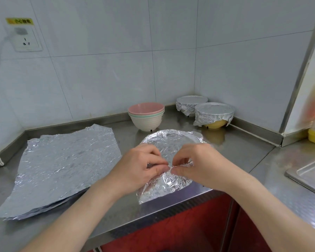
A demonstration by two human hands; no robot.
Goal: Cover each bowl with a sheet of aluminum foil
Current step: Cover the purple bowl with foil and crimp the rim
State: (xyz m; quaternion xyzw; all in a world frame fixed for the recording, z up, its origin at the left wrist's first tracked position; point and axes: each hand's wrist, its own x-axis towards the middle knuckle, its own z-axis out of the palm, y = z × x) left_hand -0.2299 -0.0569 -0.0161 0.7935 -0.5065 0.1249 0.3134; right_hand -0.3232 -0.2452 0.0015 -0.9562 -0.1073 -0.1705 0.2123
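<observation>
Done with two covered bowls (pixel 214 110) far right. Crimping foil (pixel 168 140) over third, left hand (pixel 144 166) and right hand (pixel 200 164) grip pinching it. Yet to cover stacked bowls (pixel 146 115).

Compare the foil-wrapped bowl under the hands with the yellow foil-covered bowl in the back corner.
The left hand and right hand pinch the foil on the front bowl; the yellow bowl stands untouched. The front bowl's foil flares loose in front; the yellow bowl's is folded down round its rim. The front bowl's colour is hidden; the yellow bowl's base shows. Both stand on the counter.
</observation>
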